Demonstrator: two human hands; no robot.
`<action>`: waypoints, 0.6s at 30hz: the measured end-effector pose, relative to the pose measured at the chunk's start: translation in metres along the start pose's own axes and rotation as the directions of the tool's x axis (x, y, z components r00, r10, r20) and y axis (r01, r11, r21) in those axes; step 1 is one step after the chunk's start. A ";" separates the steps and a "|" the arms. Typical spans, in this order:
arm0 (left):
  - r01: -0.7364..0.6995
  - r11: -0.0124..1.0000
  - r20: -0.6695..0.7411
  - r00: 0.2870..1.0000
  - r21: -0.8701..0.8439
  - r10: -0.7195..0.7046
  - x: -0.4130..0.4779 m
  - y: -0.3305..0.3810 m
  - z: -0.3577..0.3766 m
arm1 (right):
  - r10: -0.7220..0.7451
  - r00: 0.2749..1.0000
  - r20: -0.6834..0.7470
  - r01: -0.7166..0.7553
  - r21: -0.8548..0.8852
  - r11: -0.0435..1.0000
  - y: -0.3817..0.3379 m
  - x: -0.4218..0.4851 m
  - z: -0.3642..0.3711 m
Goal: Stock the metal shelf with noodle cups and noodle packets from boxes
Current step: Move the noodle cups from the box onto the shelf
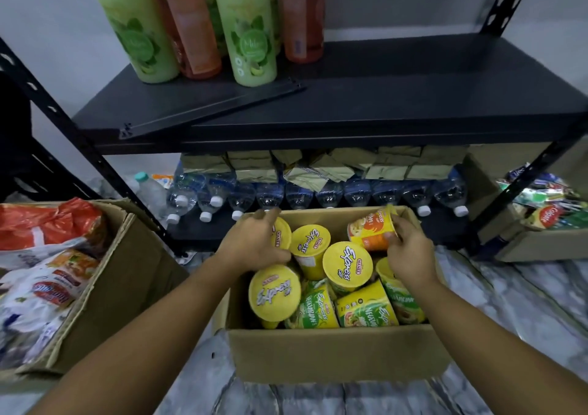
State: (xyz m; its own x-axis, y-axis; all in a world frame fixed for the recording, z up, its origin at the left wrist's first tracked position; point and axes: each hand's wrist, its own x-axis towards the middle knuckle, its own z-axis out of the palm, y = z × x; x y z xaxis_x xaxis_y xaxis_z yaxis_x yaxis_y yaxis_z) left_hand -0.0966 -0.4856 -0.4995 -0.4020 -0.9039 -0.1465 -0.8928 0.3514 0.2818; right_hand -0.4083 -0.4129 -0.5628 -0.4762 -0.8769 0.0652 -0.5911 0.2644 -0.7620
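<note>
Both arms are stretching forward and down into the open cardboard box (334, 354) sitting on the marbled floor (318, 395) in front of the metal shelf (350, 102). The left hand (254, 242) is arching palm-down over the far left corner, fingers curling around the rim of a yellow-lidded cup (281, 233) and gripping it. The right hand (409, 252) is working the far right corner, thumb and fingers wrapping the base of an orange cup (370, 228) that is lying tilted on its side against the box's far wall. Between the hands the box is carrying more noodle cups (346, 266): some are standing upright with yellow lids showing, and green-sided ones are lying on their sides along the near wall. To the left, a second box (111, 287) is brimming with noodle packets (47, 287), white and orange ones with a red wrapper on top. The shelf's upper deck is holding green and orange juice bottles (245, 26) at the back left, with a loose black metal bar (210, 109) lying slantwise in front of them. The lower deck is carrying a row of water bottles (299, 195) lying on their sides, caps pointing toward the camera, with brown paper packs (318, 166) stacked on them. At the right edge another carton (541, 242) is holding a jumble of colourful wrappers (547, 204).
</note>
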 end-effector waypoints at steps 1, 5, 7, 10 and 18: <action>-0.007 1.000 -0.028 1.000 -0.017 0.007 -0.004 0.003 -0.006 | -0.050 0.998 -0.028 0.050 0.004 0.999 -0.003 -0.005 -0.007; -0.079 0.992 -0.118 0.991 -0.098 0.067 -0.023 0.021 -0.025 | -0.287 0.955 -0.070 0.287 -0.004 0.958 -0.017 -0.026 -0.038; -0.114 0.987 -0.122 0.987 -0.113 0.100 -0.034 0.034 -0.031 | -0.435 0.899 -0.056 0.434 -0.027 0.900 -0.023 -0.036 -0.049; -0.102 0.980 -0.051 0.994 -0.171 0.095 -0.048 0.050 -0.028 | -0.657 0.754 0.002 0.654 -0.099 0.750 -0.024 -0.052 -0.054; -0.039 0.970 0.072 0.996 -0.238 0.058 -0.067 0.050 0.013 | -0.752 0.599 0.274 0.782 0.001 0.623 -0.020 -0.083 -0.040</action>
State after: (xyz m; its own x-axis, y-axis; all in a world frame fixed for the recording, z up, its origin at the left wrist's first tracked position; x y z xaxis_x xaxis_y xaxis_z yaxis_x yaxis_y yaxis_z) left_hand -0.1175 -0.4045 -0.4884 -0.4664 -0.8621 -0.1981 -0.8024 0.3181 0.5049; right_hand -0.3834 -0.3295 -0.5271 0.3381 -0.8342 0.4357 -0.7402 -0.5217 -0.4243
